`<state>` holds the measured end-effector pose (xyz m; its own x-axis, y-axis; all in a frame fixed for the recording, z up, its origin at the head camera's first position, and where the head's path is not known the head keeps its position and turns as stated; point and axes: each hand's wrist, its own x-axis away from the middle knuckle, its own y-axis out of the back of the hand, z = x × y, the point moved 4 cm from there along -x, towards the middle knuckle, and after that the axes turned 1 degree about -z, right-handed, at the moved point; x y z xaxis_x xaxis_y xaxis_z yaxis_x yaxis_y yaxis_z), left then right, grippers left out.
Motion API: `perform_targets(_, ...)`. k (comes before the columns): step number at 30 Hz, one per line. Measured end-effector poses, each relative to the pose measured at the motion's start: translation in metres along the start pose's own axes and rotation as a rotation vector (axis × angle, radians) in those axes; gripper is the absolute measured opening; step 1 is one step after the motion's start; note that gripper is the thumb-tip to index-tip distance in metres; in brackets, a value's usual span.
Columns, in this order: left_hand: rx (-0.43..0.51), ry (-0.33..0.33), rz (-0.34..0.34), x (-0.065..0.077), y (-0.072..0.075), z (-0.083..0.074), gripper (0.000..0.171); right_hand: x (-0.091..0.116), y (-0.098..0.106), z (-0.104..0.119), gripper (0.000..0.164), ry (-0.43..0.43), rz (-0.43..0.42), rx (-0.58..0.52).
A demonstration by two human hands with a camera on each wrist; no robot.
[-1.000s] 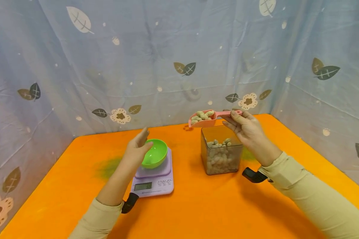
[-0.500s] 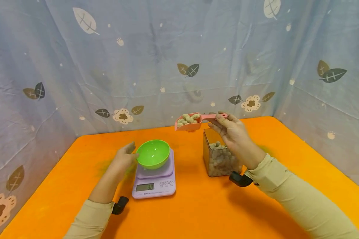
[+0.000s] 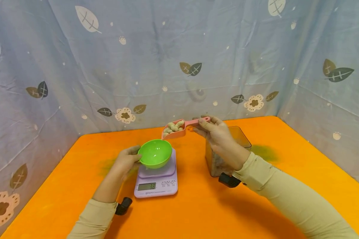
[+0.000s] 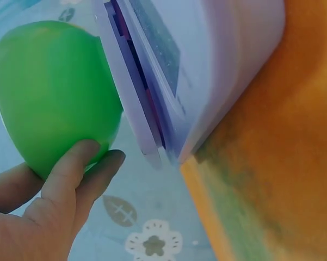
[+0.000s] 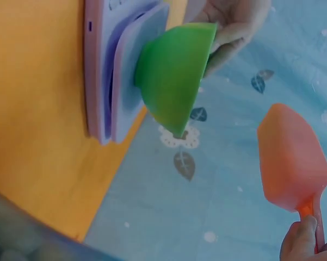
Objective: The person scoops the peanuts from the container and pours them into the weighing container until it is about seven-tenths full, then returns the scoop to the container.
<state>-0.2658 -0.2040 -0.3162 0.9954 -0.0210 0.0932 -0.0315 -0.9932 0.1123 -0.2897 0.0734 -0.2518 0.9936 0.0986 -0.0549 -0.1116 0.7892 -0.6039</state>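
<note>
My left hand (image 3: 126, 161) holds the left side of a green bowl (image 3: 155, 153), thumb at the rim and fingers against the outer wall in the left wrist view. The bowl sits on the platform of a lilac kitchen scale (image 3: 156, 187), whose display shows digits. My right hand (image 3: 219, 134) pinches the handle of a pink scoop (image 3: 177, 133) loaded with several unshelled peanuts (image 3: 174, 126). In the head view the scoop's lip overlaps the bowl's far rim. From below, in the right wrist view, the scoop (image 5: 294, 157) hangs above and apart from the bowl (image 5: 177, 73).
A clear brownish plastic box (image 3: 242, 137) stands on the orange table (image 3: 194, 205) to the right, partly hidden behind my right hand and forearm. A blue-grey patterned curtain (image 3: 155, 49) closes off the back and sides. Black camera mounts (image 3: 228, 180) stick out below both wrists.
My right hand has carried the loaded scoop left, from over the box to the bowl's far rim. My left hand has drawn back from over the bowl and taken hold of its left side.
</note>
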Motion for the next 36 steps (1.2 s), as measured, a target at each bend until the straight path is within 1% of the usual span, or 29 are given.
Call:
perform_targets(3,-0.006,0.002,0.002,0.001,0.0,0.0,0.053,-0.002,-0.006,-0.005,0.007,0.023,0.03,0.052)
perform_targets(6,0.008,0.001,0.009,0.001,0.001,0.0,0.053,-0.006,-0.011,-0.011,0.007,0.042,0.029,0.106)
perform_targets(9,0.038,0.001,0.021,0.002,0.0,0.0,0.054,-0.01,-0.017,-0.018,0.017,0.053,0.012,0.174)
perform_targets(12,0.044,0.009,0.016,0.002,0.0,0.0,0.054,-0.013,-0.022,-0.025,0.028,0.064,0.002,0.28)
perform_targets(15,0.033,0.016,0.008,0.002,0.0,0.0,0.054,-0.013,-0.028,-0.028,0.03,0.087,0.034,0.402)
perform_targets(18,0.035,0.016,0.009,0.002,-0.001,0.0,0.054,-0.011,-0.031,-0.023,0.029,0.138,0.083,0.472)
perform_targets(21,0.038,0.015,0.014,0.002,-0.002,0.0,0.054,-0.007,-0.03,-0.011,0.028,0.194,0.107,0.464)
perform_targets(25,0.039,0.019,0.014,0.002,-0.002,0.0,0.054,-0.004,-0.021,0.005,0.026,0.224,0.093,0.389)
perform_targets(28,0.036,0.024,0.011,0.002,-0.002,-0.001,0.054,-0.002,-0.012,0.016,0.024,0.217,0.079,0.314)
perform_targets(33,0.017,0.028,0.012,0.002,-0.002,-0.001,0.054,0.002,0.002,0.031,0.02,0.171,0.054,0.197)
perform_targets(36,0.004,0.01,0.02,0.003,-0.002,-0.002,0.054,0.005,0.011,0.04,0.016,0.171,0.043,0.138)
